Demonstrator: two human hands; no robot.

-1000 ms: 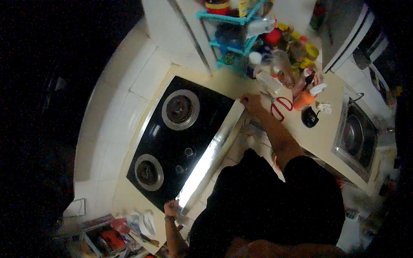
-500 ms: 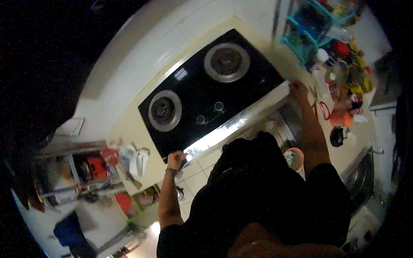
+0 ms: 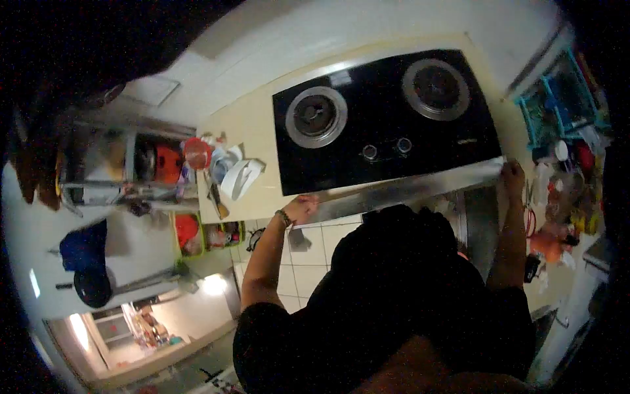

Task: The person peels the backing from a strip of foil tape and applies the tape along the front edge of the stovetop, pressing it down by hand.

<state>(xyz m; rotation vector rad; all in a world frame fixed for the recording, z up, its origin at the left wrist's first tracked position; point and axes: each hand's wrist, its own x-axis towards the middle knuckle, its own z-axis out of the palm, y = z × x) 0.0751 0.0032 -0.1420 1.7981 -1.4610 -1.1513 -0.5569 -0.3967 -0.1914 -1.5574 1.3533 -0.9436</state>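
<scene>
A long, shiny silver strip [image 3: 407,190] stretches along the front edge of the counter, just below the black glass gas stove [image 3: 387,125]. My left hand [image 3: 300,209], with a bracelet at the wrist, is closed on the strip's left end near the stove's front left corner. At the other end, my right hand [image 3: 513,177] grips the strip beside the stove's front right corner; its fingers are dark and partly hidden. Two round burners and two knobs [image 3: 371,152] show on the stove top.
Left of the stove lie a white curved object [image 3: 241,178], a brush [image 3: 218,202] and a red container [image 3: 197,153]. On the right counter are red-handled scissors [image 3: 530,220], a turquoise rack [image 3: 558,98] and several bottles and packets. Tiled floor [image 3: 308,256] shows below.
My view has turned and shifted, so the stove now appears more level and farther right. Both hands stay at the strip's ends. The strip looks duller now.
</scene>
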